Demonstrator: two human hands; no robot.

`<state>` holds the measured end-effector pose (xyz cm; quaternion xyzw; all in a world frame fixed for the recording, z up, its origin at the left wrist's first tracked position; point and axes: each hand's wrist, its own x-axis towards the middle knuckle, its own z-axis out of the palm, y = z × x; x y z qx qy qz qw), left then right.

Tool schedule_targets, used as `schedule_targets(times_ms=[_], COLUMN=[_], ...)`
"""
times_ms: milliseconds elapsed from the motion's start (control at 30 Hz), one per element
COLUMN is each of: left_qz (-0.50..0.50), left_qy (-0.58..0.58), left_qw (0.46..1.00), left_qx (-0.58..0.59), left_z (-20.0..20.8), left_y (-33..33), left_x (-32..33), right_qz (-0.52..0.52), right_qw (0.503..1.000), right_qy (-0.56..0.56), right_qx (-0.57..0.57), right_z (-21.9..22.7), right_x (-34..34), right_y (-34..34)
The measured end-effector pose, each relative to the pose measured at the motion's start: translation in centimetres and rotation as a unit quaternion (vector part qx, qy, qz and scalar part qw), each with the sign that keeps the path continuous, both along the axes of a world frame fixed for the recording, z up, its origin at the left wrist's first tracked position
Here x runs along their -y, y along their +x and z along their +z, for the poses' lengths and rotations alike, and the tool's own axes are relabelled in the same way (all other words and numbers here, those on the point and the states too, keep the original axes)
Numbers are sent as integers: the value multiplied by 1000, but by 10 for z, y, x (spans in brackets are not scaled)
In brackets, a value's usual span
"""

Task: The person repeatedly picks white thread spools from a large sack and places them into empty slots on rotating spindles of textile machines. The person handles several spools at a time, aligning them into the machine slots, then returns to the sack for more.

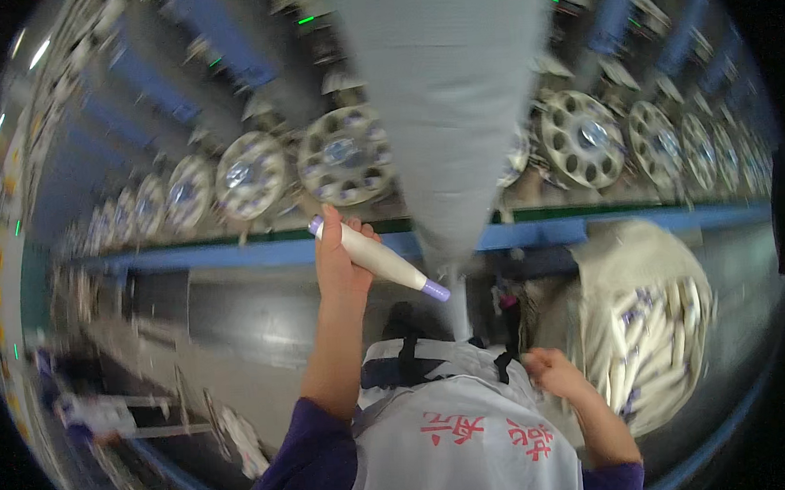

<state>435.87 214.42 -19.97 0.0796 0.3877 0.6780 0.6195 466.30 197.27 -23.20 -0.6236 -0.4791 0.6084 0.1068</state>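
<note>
My left hand [343, 256] is wrapped round a yarn bobbin [380, 260], holding it up in front of the machine. Cream yarn covers the bobbin's middle, and purple tube shows at both ends. It slants, with its slimmer end down to the right. By my waist, on the right, my right hand [554, 371] has its fingers curled in; what they hold, if anything, is hidden. A large cloth sack [628, 249] beside that hand contains many similar cream bobbins [651, 342].
A row of round bobbin magazines [346, 155] with holes, several carrying bobbins, runs along the machine above a blue rail [277, 251]. A wide grey hose-like duct [442, 91] hangs in the middle, narrowing downward. A cart-like object [108, 415] stands at the left, blurred.
</note>
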Motion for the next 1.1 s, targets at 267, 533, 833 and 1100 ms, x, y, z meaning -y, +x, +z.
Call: schedule_targets(times_ms=[267,533,833,1100], left_qz=[-7,151,9,105], left_qy=[-30,-101,-126,-204], left_qw=[995,970,948,971], left_qx=[92,164,290,-71], left_z=[-31,-97,-203,-199], left_y=[-115,-420,-560,-548], left_x=[16,-103,-307,-237], right_qz=[61,-40,-68,132], right_qw=[935,960,870,792], right_qy=[273,228,40,535], right_qx=[-220,-158,-486,262], right_z=[-27,32,23,-132], right_x=[-96,-195,-392,-481], right_y=[-206,-413,-608,-688])
